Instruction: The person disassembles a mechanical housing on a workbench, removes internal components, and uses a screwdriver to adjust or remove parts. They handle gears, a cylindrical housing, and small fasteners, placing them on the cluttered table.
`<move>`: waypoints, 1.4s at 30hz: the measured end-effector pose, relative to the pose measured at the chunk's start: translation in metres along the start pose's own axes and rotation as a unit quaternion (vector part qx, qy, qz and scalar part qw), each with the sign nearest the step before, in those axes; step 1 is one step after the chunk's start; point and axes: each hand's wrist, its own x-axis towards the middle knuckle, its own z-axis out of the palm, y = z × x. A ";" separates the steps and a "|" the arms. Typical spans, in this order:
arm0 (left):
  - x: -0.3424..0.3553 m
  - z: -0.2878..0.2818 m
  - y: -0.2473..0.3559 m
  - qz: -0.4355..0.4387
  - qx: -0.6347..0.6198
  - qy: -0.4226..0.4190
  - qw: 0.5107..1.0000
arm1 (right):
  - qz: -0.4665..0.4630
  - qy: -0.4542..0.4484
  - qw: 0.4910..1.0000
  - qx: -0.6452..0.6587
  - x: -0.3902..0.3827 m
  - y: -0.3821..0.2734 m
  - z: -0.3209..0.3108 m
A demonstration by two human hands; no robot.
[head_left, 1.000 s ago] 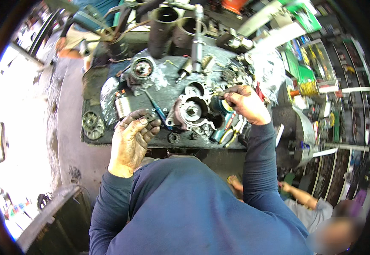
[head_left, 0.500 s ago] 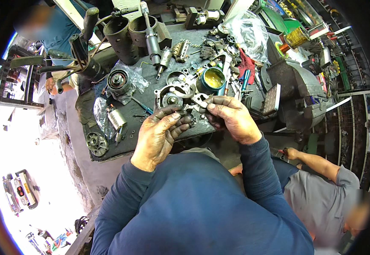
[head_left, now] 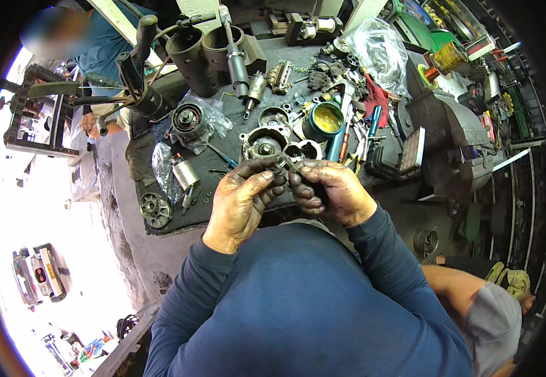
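Note:
My two dirt-blackened hands meet at the bench's near edge. My left hand [head_left: 243, 200] is closed, thumb and forefinger pinched together; what lies between the tips is too small to make out. Close to it, my right hand [head_left: 335, 191] pinches a small thin metal piece [head_left: 289, 161], its other fingers curled. Just beyond my fingertips lie a round metal housing [head_left: 245, 149] with a shaft inside and a second housing [head_left: 318, 151] with a lobed, greasy opening. Behind these stands an open tin of yellow grease [head_left: 328, 118].
A motor armature part in plastic [head_left: 189, 120], a small cylindrical motor [head_left: 185, 174] and a round end plate [head_left: 155, 210] lie left on the dark bench [head_left: 222, 210]. Tools and a red rag [head_left: 376, 99] are right. A person in a grey shirt [head_left: 487, 320] is close by at lower right.
My right hand has drawn in toward my left and lower. The pale metal piece at its fingertips no longer shows there; the lobed housing is now visible. The grey-shirted person has shifted lower.

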 end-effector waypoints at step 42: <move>0.008 -0.005 -0.019 0.027 -0.064 0.075 0.995 | -0.382 0.172 0.644 -0.640 0.014 0.018 0.012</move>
